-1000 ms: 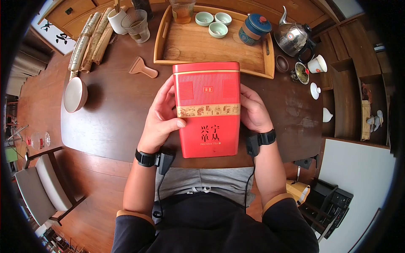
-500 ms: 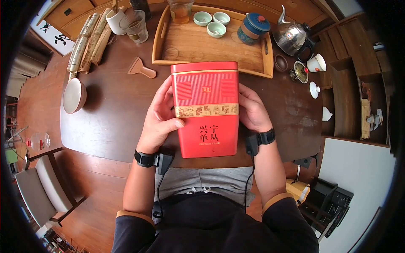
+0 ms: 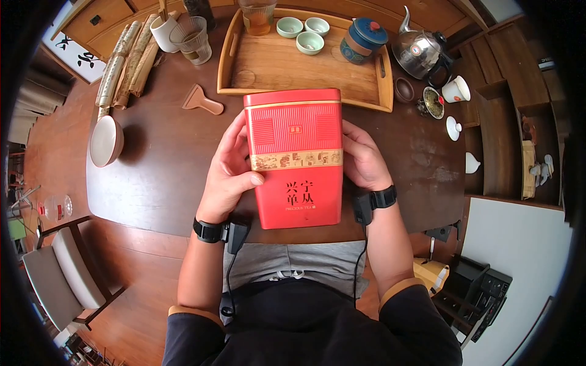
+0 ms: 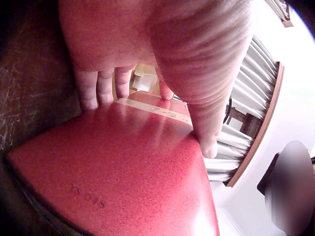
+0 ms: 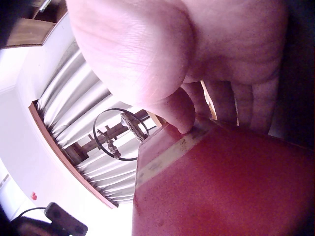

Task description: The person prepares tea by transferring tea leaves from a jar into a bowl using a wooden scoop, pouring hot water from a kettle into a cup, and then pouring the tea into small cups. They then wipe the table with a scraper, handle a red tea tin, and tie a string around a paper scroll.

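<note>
A tall red tea tin [image 3: 297, 131] with a gold patterned band and black Chinese characters is held up between both hands, its front facing the wearer. My left hand [image 3: 229, 165] grips the tin's left side, the thumb on the front edge by the band. In the left wrist view, the fingers [image 4: 105, 86] lie along the tin's side [image 4: 108, 157], which bears small printed marks. On the opposite side my right hand [image 3: 366, 157] holds the tin, its fingers mostly hidden behind it. In the right wrist view the thumb [image 5: 177, 113] presses near the band.
Behind the tin, a wooden tray [image 3: 287, 67] carries green cups [image 3: 310, 43], a blue canister [image 3: 364, 39] and a glass of tea [image 3: 257, 18]. A kettle [image 3: 421, 52] stands right of it. A bowl [image 3: 106, 141], brown scraper [image 3: 203, 100] and rolled mats [image 3: 125, 67] lie left.
The tin and the table objects all sit slightly farther left in the head view. Both hands keep the same hold on the tin.
</note>
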A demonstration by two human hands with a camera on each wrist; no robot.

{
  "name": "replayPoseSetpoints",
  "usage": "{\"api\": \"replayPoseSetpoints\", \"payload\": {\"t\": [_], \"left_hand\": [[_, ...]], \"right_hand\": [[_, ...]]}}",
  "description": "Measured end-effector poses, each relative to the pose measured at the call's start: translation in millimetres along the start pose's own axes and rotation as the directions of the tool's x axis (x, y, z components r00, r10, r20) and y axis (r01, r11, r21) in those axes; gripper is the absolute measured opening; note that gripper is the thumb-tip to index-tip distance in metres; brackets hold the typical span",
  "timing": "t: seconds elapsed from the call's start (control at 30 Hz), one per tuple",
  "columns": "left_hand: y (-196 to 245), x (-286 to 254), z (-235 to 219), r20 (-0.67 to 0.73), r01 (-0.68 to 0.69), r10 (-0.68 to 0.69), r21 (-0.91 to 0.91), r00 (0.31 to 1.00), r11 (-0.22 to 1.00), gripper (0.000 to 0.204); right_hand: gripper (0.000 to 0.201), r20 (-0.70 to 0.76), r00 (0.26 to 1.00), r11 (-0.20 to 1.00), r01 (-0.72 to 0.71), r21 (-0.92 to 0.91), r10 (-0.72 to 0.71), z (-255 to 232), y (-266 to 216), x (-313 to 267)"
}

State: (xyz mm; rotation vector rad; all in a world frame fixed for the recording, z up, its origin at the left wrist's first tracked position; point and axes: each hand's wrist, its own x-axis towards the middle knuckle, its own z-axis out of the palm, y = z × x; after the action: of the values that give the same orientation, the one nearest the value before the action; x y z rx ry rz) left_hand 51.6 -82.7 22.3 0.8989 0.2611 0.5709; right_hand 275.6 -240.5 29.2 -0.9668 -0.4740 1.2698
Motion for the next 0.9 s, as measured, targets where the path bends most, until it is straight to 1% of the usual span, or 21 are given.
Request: {"api": "replayPoseSetpoints", "payload": {"t": [0.9], "left_hand": [[-0.8,0.9,-0.9,0.010,-0.005,0.005,-0.001,1.000,1.000,0.119]], "right_hand": [[0.054,0.016,1.000,0.999,0.000,0.038,-0.001,-1.0,0.5,0.8]]}}
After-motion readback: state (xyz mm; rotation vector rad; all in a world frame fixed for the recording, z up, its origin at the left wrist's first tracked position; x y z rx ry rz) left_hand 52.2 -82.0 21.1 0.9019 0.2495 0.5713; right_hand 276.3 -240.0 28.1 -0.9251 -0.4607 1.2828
